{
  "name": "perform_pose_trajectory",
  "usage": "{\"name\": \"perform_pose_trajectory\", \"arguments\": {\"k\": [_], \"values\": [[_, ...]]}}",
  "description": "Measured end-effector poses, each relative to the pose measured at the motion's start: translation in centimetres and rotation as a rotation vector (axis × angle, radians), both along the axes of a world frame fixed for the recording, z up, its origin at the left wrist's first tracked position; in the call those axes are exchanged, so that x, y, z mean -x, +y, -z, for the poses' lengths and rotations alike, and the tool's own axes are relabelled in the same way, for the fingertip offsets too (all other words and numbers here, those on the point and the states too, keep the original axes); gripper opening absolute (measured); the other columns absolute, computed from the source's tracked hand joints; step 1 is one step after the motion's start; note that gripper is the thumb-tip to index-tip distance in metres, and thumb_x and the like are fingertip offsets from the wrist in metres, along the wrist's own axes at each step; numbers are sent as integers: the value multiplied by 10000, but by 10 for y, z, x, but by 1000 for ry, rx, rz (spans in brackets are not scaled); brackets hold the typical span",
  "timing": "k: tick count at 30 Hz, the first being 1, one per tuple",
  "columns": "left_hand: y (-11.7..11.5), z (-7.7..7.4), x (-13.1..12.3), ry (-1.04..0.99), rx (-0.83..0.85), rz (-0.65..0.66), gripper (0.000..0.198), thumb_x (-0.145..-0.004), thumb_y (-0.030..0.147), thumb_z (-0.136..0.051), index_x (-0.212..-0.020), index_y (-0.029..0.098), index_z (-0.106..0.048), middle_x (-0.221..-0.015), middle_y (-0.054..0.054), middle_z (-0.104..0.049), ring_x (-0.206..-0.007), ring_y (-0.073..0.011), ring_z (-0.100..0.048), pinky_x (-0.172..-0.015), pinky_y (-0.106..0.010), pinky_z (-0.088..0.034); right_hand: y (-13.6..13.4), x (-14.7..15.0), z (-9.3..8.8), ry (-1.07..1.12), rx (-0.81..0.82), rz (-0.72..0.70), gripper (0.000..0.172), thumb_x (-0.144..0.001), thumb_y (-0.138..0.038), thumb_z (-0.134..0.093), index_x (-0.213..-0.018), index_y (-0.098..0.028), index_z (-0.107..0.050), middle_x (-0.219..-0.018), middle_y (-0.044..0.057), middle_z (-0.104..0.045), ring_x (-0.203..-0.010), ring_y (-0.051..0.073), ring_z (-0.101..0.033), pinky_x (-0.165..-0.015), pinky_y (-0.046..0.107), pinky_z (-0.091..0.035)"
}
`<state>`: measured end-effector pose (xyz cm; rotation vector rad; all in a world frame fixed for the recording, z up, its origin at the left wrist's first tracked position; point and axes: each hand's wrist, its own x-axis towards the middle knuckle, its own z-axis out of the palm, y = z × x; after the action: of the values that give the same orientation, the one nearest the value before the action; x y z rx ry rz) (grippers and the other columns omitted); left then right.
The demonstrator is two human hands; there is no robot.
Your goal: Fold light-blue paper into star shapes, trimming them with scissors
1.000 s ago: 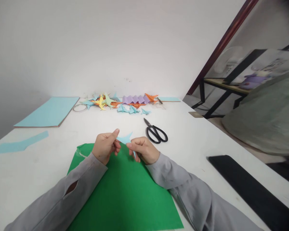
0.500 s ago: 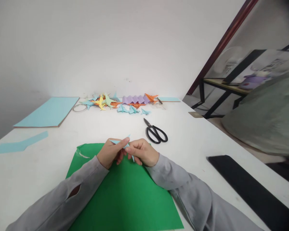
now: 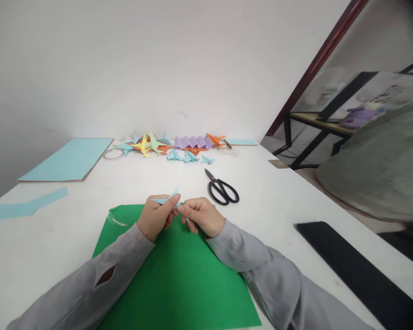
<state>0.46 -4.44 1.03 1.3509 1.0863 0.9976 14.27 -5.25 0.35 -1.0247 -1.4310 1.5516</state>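
Observation:
A small light-blue folded paper piece (image 3: 161, 200) with pointed ends is pinched between my two hands. My left hand (image 3: 156, 214) is closed on its left part, thumb on top. My right hand (image 3: 204, 215) grips the other end between thumb and index finger, while its lower fingers curl beneath. Part of the paper is hidden by the fingers. Both hands hover over the far edge of a green sheet (image 3: 179, 279). Black-handled scissors (image 3: 222, 187) lie beyond my right hand, apart from it.
Folded paper birds (image 3: 154, 144) in several colours and a purple zigzag paper strip (image 3: 192, 142) line the wall. A light-blue paper stack (image 3: 69, 159) and a blue offcut (image 3: 29, 205) lie left. A black strip (image 3: 358, 270) lies right, near the table edge.
Both hands stay on the folded paper; the left has shifted slightly left and up. The paper has turned a little between the fingers, its upper point now further left.

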Motion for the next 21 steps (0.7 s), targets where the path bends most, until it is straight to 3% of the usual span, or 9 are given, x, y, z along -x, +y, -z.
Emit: {"name": "perform_pose_trajectory", "arguments": {"k": [13, 21], "values": [[11, -2, 7, -190, -26, -183, 397, -722, 431, -577, -460, 146, -490, -310, 62, -365, -283, -57, -330, -306, -194, -250, -1, -1, -2, 49, 14, -32, 415, -539, -497, -718, -466, -146, -510, -323, -42, -506, -268, 52, -402, -308, 176, -287], [6, -1, 4, -35, -72, -137, 410, -739, 432, -544, -438, 160, -488, -298, 55, -380, -276, -66, -337, -315, -207, -262, 2, 3, 5, 91, 65, 9, 557, -631, -683, -511, -530, -137, -554, -334, -20, -518, -275, 68, -434, -312, 185, -308]]}}
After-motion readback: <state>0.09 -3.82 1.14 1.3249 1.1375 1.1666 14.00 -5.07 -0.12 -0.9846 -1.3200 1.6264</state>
